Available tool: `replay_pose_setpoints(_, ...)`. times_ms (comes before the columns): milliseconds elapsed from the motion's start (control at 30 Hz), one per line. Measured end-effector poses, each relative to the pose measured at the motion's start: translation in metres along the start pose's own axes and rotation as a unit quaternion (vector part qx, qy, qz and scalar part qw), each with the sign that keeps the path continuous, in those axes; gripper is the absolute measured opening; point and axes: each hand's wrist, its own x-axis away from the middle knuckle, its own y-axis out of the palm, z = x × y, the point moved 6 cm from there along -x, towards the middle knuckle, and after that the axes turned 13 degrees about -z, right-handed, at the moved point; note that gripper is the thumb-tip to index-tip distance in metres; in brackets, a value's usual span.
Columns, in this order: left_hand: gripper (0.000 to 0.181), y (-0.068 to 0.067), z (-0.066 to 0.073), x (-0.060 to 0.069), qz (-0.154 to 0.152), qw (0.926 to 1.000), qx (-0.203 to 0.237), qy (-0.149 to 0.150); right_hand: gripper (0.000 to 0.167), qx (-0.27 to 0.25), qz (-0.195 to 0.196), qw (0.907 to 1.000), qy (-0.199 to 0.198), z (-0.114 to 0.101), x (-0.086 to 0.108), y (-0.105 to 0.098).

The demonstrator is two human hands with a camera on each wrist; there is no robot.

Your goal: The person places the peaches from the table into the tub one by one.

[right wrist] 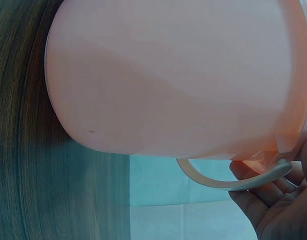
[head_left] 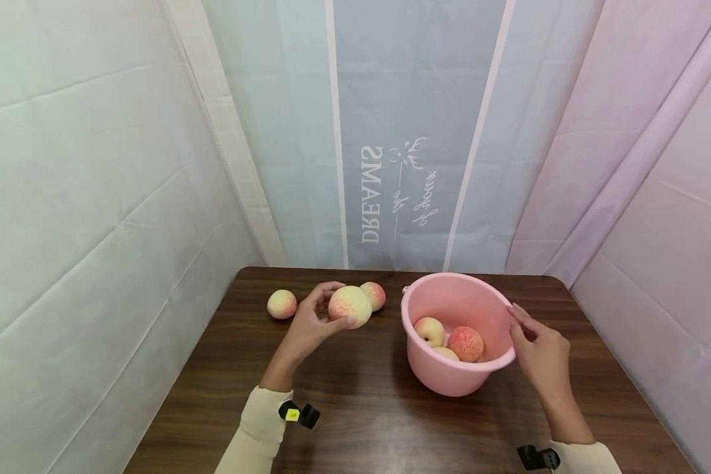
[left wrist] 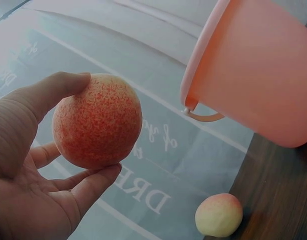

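Observation:
My left hand [head_left: 307, 327] holds a peach [head_left: 349, 307] between thumb and fingers, above the table and left of the pink bucket [head_left: 450, 383]. In the left wrist view this peach [left wrist: 98, 122] shows a speckled red side. With its fingers at the rim, my right hand [head_left: 544, 355] grips the bucket's right side. The right wrist view has the fingers [right wrist: 248, 200] by the rim, near the pale handle [right wrist: 228, 185]. Inside the bucket lie a red peach [head_left: 466, 343], a yellowish peach [head_left: 429, 331] and a third one [head_left: 446, 353], partly hidden by the front wall.
Two more peaches are on the dark wooden table [head_left: 343, 408]: one peach [head_left: 281, 304] at the back left, another peach [head_left: 374, 296] just behind the held one. A grey-blue printed curtain [head_left: 415, 99] hangs behind the table, with pale sheets at both sides.

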Motion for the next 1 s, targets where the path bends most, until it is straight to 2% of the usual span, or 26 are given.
replay_pose_setpoints(1000, 0.064, 0.016, 0.004, -0.019, -0.021, 0.9996, 0.004, 0.017, 0.029, -0.002, 0.000, 1.0000, 0.004, 0.000, 0.000, 0.000)
